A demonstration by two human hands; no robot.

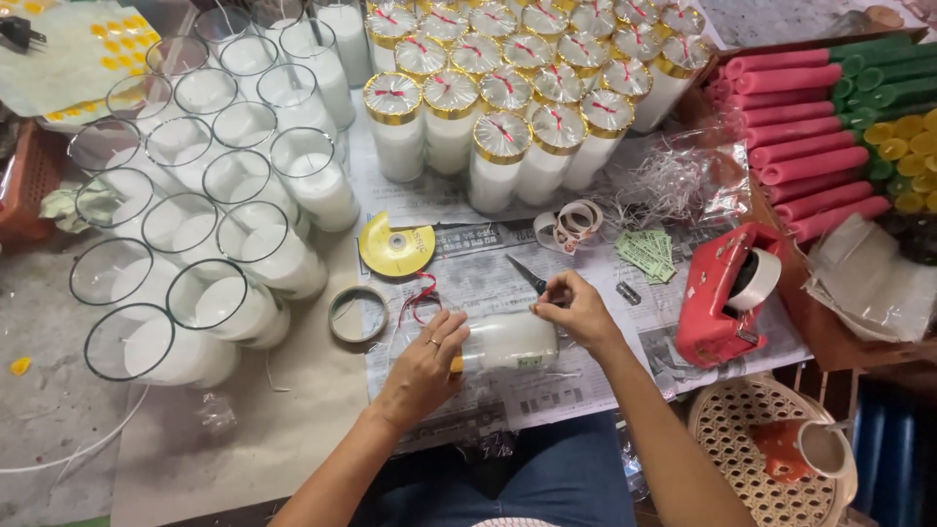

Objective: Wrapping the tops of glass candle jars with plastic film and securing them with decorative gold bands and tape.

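Both hands hold a white glass candle lying on newspaper

Open jars crowded the left, wrapped candles blocked far, tape dispenser stood right; newspaper nearside lay free.

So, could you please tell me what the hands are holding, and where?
A white glass candle lies on its side: the left hand grips its mouth end, the right hand its base end.
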